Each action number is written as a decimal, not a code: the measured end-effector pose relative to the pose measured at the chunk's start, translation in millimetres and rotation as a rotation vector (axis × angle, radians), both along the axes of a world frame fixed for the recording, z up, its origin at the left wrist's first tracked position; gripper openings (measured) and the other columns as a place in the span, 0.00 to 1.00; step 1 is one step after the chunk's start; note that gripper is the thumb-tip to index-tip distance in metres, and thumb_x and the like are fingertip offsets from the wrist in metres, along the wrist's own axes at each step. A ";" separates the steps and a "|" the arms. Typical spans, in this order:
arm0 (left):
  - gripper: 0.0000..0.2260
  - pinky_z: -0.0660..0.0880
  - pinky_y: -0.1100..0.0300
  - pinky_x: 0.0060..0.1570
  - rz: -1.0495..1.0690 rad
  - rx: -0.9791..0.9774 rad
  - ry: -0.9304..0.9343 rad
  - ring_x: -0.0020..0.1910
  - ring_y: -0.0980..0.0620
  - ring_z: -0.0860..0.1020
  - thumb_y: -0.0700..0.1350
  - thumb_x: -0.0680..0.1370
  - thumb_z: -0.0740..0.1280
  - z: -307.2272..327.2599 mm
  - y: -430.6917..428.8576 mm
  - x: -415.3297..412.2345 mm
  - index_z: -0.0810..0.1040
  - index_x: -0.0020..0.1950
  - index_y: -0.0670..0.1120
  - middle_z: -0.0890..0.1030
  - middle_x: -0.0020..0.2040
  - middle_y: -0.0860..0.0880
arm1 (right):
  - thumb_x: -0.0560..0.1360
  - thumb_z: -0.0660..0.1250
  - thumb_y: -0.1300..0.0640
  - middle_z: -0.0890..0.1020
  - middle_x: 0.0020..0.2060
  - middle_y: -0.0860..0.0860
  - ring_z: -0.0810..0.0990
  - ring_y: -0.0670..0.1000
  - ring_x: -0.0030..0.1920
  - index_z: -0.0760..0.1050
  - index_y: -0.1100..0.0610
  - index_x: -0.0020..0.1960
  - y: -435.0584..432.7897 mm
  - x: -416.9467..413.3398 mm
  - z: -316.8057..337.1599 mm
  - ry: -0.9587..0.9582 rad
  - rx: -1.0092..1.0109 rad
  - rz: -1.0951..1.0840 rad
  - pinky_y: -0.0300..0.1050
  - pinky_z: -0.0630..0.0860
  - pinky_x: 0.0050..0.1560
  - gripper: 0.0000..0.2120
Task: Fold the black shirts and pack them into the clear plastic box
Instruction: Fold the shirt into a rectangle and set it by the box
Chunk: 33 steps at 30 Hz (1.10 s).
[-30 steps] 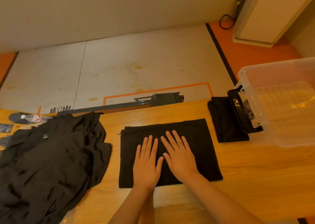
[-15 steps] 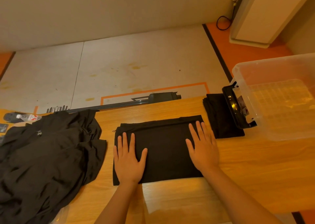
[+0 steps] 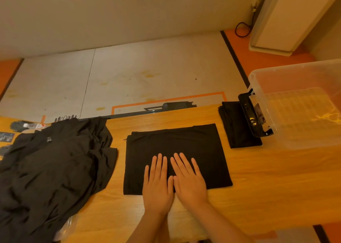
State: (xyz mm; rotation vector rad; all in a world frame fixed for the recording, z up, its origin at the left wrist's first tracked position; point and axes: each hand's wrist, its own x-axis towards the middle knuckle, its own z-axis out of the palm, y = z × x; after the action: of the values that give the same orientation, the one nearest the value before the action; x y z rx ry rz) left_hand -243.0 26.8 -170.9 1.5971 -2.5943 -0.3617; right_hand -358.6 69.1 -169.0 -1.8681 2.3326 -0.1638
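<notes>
A black shirt, folded into a flat rectangle, lies in the middle of the wooden table. My left hand and my right hand press flat on its near half, side by side, fingers straight. A heap of unfolded black shirts covers the table's left end. A smaller folded black shirt lies to the right, beside the clear plastic box, which stands open with nothing in it at the table's right end.
A black latch handle on the box's left side overlaps the small folded shirt. A plastic bottle lies beyond the heap at far left. A dark bar runs along the table's far edge. A white cabinet stands at back right.
Half a second ago my hands lay spread apart at the shirt's left and right edges. They have come back together at the middle of its near half.
</notes>
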 end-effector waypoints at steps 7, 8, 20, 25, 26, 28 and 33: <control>0.27 0.48 0.50 0.75 0.126 -0.018 -0.024 0.79 0.52 0.47 0.57 0.82 0.45 -0.6 -8.7 31.0 0.53 0.79 0.47 0.53 0.79 0.48 | 0.80 0.45 0.45 0.63 0.74 0.52 0.59 0.53 0.75 0.61 0.52 0.75 17.0 -31.2 7.0 -0.003 0.074 -0.131 0.55 0.49 0.73 0.27; 0.27 0.47 0.51 0.75 0.140 -0.016 -0.024 0.79 0.52 0.47 0.57 0.82 0.45 -0.8 -10.5 37.9 0.52 0.79 0.47 0.53 0.79 0.49 | 0.81 0.42 0.45 0.62 0.75 0.52 0.58 0.53 0.76 0.61 0.52 0.75 21.7 -39.7 7.0 0.013 0.073 -0.162 0.54 0.47 0.73 0.26; 0.30 0.45 0.52 0.77 0.182 0.026 0.060 0.78 0.54 0.43 0.59 0.79 0.40 6.8 -13.9 63.2 0.44 0.78 0.47 0.47 0.80 0.49 | 0.81 0.35 0.42 0.59 0.76 0.56 0.52 0.54 0.76 0.56 0.54 0.76 54.1 -89.1 8.4 -0.019 0.081 -0.313 0.49 0.41 0.74 0.30; 0.29 0.42 0.53 0.76 0.077 -0.033 0.116 0.79 0.53 0.43 0.58 0.81 0.46 23.2 -15.6 48.9 0.47 0.80 0.46 0.48 0.80 0.49 | 0.81 0.41 0.43 0.57 0.76 0.53 0.50 0.53 0.77 0.51 0.53 0.77 36.5 -75.0 26.0 -0.003 -0.055 -0.253 0.51 0.45 0.74 0.27; 0.29 0.43 0.53 0.76 0.027 -0.041 0.121 0.79 0.53 0.44 0.57 0.82 0.47 25.1 -18.4 39.6 0.48 0.80 0.46 0.48 0.80 0.50 | 0.81 0.43 0.45 0.57 0.76 0.52 0.51 0.53 0.77 0.52 0.53 0.77 25.3 -67.7 31.5 -0.002 -0.081 -0.220 0.52 0.48 0.73 0.27; 0.28 0.44 0.53 0.76 -0.071 -0.050 0.121 0.79 0.54 0.44 0.55 0.82 0.49 27.5 -29.1 17.2 0.49 0.80 0.47 0.48 0.80 0.50 | 0.79 0.46 0.46 0.59 0.75 0.52 0.55 0.54 0.76 0.55 0.54 0.76 -0.6 -51.2 38.7 0.013 -0.101 -0.134 0.53 0.52 0.72 0.27; 0.25 0.48 0.51 0.75 -0.247 -0.034 0.026 0.78 0.52 0.50 0.52 0.83 0.46 16.6 -67.6 -16.3 0.53 0.78 0.46 0.56 0.79 0.47 | 0.80 0.43 0.46 0.62 0.75 0.52 0.56 0.52 0.76 0.56 0.55 0.75 -54.9 -26.9 24.8 0.053 -0.023 0.085 0.55 0.51 0.76 0.27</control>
State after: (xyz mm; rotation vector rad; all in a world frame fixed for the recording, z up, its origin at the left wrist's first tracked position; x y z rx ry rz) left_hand -259.4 -40.8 -154.3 1.2542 -2.7674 -0.3479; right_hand -385.6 14.2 -144.2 -2.0025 2.2887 -0.1334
